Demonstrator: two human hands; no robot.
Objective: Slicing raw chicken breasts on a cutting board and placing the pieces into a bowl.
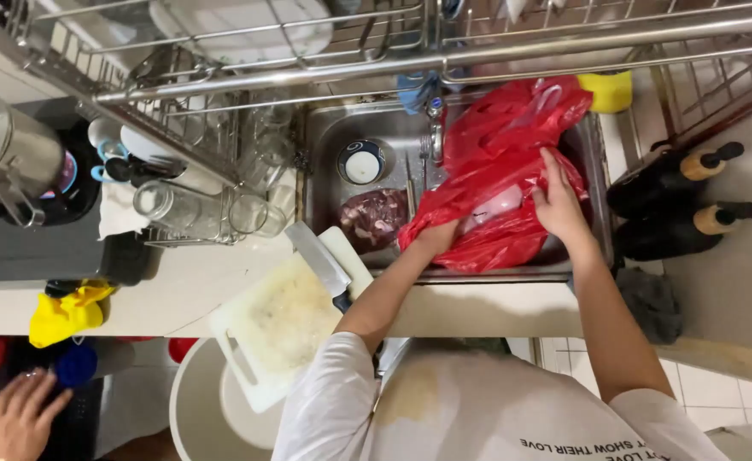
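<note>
The left hand (438,235) is pushed inside the mouth of the red plastic bag (500,162), so its fingers are hidden and I cannot tell whether they are clenched on anything. The right hand (559,205) grasps the bag's upper fold, pinching the thin film to keep the mouth open. The bag sits in the right side of the sink (324,137), with something pale showing between the two hands. Just left of the left wrist lies a slab of raw meat (374,218), and beyond it a cleaver (320,260) rests on a cutting board (277,329) that overhangs the counter edge. The film could tear or slip from the pinch, spilling the contents; an elbow swinging back might knock the blade or tip the board
</note>
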